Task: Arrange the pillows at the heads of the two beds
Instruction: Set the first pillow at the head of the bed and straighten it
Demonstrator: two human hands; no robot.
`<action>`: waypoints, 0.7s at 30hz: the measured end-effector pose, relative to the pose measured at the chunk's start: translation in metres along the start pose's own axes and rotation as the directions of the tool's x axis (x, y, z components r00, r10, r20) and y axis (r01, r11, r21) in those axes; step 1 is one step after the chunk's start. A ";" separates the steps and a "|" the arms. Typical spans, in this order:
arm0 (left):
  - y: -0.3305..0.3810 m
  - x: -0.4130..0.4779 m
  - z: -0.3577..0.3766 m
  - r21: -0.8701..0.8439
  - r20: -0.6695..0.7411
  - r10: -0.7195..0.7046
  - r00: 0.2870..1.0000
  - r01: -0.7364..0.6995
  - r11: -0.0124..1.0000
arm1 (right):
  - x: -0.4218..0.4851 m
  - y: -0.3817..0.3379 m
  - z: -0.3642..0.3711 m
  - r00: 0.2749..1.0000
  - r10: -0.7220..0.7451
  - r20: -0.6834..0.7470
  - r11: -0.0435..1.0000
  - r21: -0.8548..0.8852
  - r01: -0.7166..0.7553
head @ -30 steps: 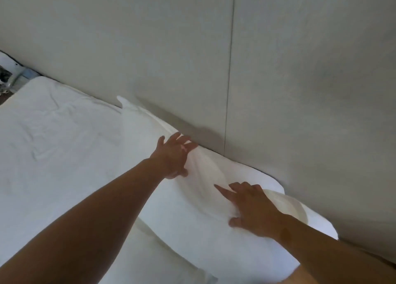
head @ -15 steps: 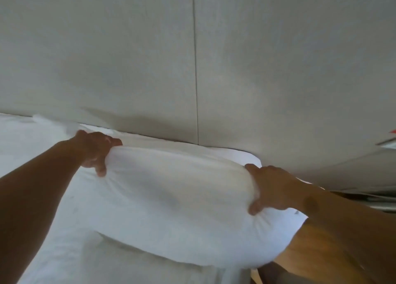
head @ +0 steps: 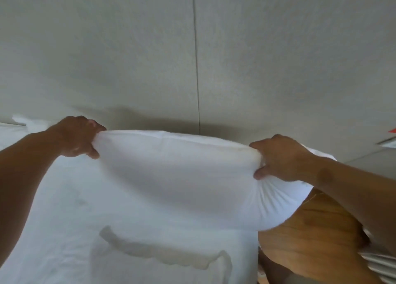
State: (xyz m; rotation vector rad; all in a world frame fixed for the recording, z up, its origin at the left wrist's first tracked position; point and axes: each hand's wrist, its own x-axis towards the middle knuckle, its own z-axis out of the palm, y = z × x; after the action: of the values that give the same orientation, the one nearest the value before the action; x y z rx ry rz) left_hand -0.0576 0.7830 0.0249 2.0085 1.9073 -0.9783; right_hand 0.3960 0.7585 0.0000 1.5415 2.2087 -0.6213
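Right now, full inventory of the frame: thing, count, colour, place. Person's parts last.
pillow: 1, white, at the head of the bed against the wall, gripped along its top edge at both ends
bed sheet: 1, white, covers the mattress, lower left and centre
wall panels: 2 visible, grey-beige, behind the bed, vertical seam between them
wooden surface: 1, brown, right of the bed, lower right
left hand: 1, clutching the pillow's upper left end
right hand: 1, clutching the pillow's upper right end

Both arms outstretched, left hand (head: 78, 137) clenched, right hand (head: 278, 158) clenched
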 end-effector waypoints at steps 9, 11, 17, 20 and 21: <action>-0.014 0.038 -0.019 -0.045 -0.184 -0.136 0.974 0.129 0.991 | 0.047 -0.003 -0.027 0.981 0.028 -0.193 0.995 -0.090 -0.046; -0.014 0.050 -0.010 -0.082 -0.144 -0.127 0.981 0.116 0.990 | 0.049 -0.001 -0.021 0.986 0.031 -0.163 0.995 -0.087 -0.046; -0.024 0.067 -0.008 -0.006 -0.148 -0.160 0.976 0.161 0.987 | 0.045 0.009 -0.015 0.994 0.099 -0.037 0.992 -0.078 -0.101; -0.014 0.049 -0.031 0.033 -0.166 -0.168 0.972 0.176 0.984 | 0.043 0.009 -0.021 0.993 0.109 -0.048 0.992 -0.060 -0.111; -0.013 0.044 -0.037 0.041 -0.178 -0.160 0.971 0.170 0.985 | 0.042 0.011 -0.024 0.992 0.114 -0.053 0.992 -0.053 -0.117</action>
State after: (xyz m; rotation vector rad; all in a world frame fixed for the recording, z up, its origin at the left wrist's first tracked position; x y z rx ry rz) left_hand -0.0602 0.8421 0.0312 2.0548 2.1927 -0.9307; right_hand 0.3908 0.8076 -0.0045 1.6590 2.1357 -0.4870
